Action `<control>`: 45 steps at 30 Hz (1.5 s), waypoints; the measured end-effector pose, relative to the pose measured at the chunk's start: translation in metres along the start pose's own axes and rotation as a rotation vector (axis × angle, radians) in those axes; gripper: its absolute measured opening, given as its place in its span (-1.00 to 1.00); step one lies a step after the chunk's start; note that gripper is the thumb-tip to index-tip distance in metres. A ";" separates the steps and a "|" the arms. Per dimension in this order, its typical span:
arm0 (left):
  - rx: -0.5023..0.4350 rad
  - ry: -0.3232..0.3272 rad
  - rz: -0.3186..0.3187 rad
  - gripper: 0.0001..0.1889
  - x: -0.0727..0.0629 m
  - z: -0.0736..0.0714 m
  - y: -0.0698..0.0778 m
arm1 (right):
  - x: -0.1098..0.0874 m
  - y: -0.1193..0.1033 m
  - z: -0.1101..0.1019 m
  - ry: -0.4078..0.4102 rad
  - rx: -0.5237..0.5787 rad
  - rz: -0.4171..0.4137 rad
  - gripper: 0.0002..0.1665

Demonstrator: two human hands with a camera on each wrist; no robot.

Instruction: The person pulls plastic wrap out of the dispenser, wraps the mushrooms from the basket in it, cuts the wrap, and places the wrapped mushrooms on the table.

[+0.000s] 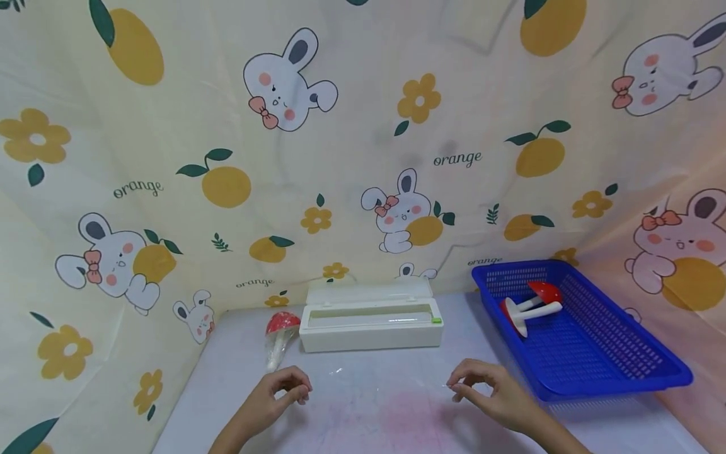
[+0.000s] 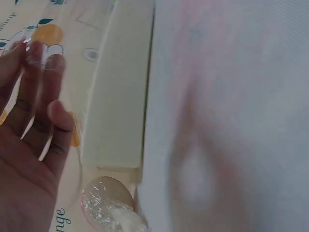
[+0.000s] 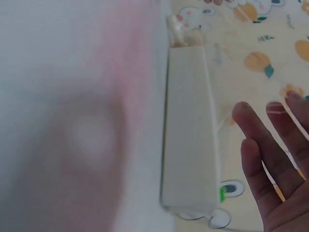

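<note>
A sheet of clear plastic film [image 1: 337, 371], mostly see-through, stretches between my two hands above the table. My left hand [image 1: 280, 397] pinches one side of it between thumb and fingers. The other side is pinched by my right hand [image 1: 490, 394]. Behind them stands a white cling film dispenser [image 1: 371, 340], its lid raised and a green slider [image 1: 436, 320] at the right end. Left of the dispenser lies a red-capped toy mushroom [image 1: 282, 323] wrapped in shiny film, also visible in the left wrist view.
On the right stands a blue plastic basket [image 1: 601, 384] holding two red-and-white toy mushrooms [image 1: 544, 292]. A printed cloth [image 1: 351, 145] with rabbits and oranges hangs behind and beside the white table [image 1: 227, 353].
</note>
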State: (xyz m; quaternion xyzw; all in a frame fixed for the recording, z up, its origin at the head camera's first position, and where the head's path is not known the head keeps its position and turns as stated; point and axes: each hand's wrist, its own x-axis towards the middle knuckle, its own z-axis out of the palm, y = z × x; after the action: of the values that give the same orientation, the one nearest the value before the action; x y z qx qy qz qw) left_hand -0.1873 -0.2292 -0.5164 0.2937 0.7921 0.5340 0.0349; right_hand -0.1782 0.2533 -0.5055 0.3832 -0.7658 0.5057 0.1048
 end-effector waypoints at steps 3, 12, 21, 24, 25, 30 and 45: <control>0.042 -0.060 -0.042 -0.92 -0.002 0.003 -0.004 | -0.006 0.008 0.001 -0.032 -0.022 -0.019 -0.64; 0.108 -0.202 -0.038 -0.93 -0.007 0.010 -0.015 | -0.021 0.032 0.007 -0.193 -0.029 -0.100 -0.69; 0.206 -0.222 -0.014 -0.95 -0.013 0.013 -0.026 | -0.028 0.033 0.011 -0.379 0.025 0.073 -0.83; 0.230 -0.235 -0.038 -0.95 -0.014 0.014 -0.029 | -0.029 0.032 0.011 -0.439 0.050 0.212 -0.88; 0.239 -0.239 -0.051 -0.94 -0.014 0.014 -0.028 | -0.027 0.031 0.011 -0.461 0.074 0.273 -0.88; 0.298 -0.258 -0.126 -0.93 -0.010 0.015 -0.023 | -0.024 0.027 0.012 -0.499 -0.008 0.477 -0.89; 0.390 -0.176 -0.406 -0.83 -0.002 0.028 -0.016 | -0.023 0.012 0.013 -0.567 -0.185 0.572 -0.88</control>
State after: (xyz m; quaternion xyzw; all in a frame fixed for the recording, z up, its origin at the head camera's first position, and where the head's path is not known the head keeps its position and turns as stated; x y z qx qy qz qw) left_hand -0.1822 -0.2117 -0.5425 0.1755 0.9162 0.3263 0.1525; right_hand -0.1684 0.2557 -0.5324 0.2678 -0.8823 0.3177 -0.2211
